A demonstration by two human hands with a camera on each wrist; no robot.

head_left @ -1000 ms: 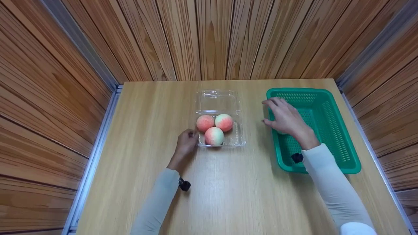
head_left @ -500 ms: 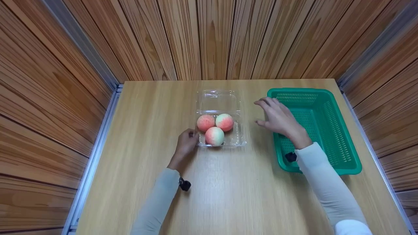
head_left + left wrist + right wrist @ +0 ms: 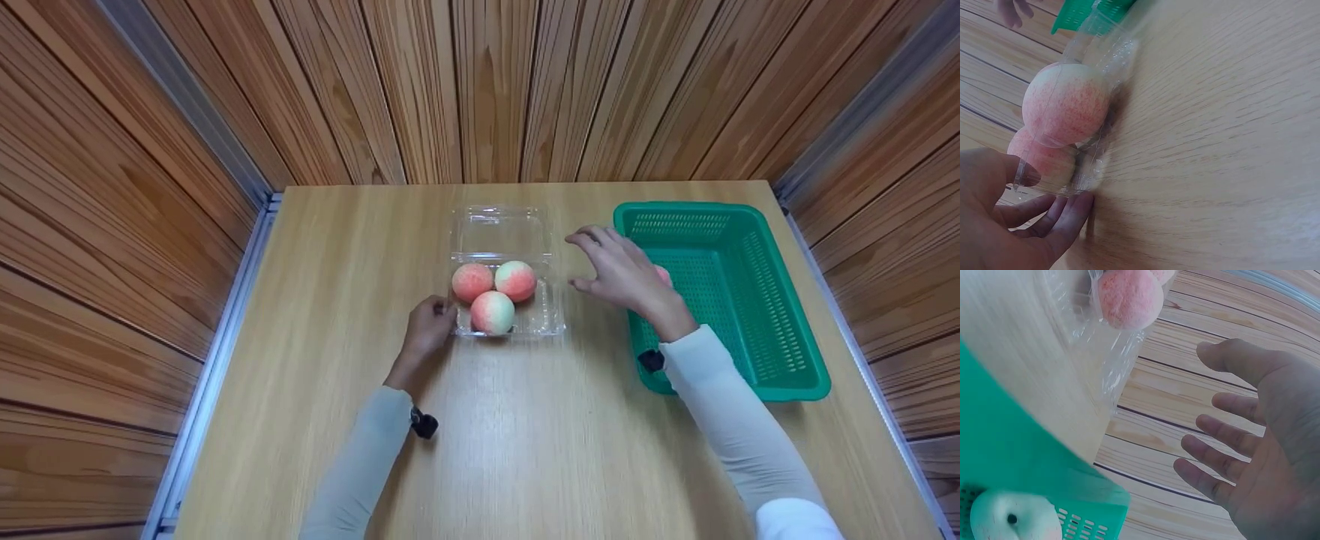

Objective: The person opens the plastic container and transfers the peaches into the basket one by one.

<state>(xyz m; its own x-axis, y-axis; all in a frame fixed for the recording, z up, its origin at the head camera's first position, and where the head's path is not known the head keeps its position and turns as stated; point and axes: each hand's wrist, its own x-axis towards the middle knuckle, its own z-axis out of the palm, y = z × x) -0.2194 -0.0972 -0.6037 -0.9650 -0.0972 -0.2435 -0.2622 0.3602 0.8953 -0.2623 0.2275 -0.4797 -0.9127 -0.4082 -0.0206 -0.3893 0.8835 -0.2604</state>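
Observation:
A clear plastic clamshell box (image 3: 541, 319) lies open on the table, its lid (image 3: 501, 234) folded back. Three pink-and-cream peaches sit in it: one at the back left (image 3: 472, 283), one at the back right (image 3: 516, 281), one in front (image 3: 493, 313). My left hand (image 3: 429, 328) pinches the box's left wall, thumb inside and fingers outside in the left wrist view. My right hand (image 3: 619, 271) hovers between box and basket, fingers spread and holding nothing. Another peach (image 3: 1016, 517) lies in the green basket (image 3: 805, 322), partly hidden by my right hand in the head view.
The green perforated basket stands at the table's right side, under my right forearm. Wood-panelled walls (image 3: 495, 90) enclose the back and both sides. Bare tabletop (image 3: 525, 450) stretches in front of the box.
My right hand has moved left from over the basket toward the box, uncovering part of the peach in the basket. The left hand and the box stay put.

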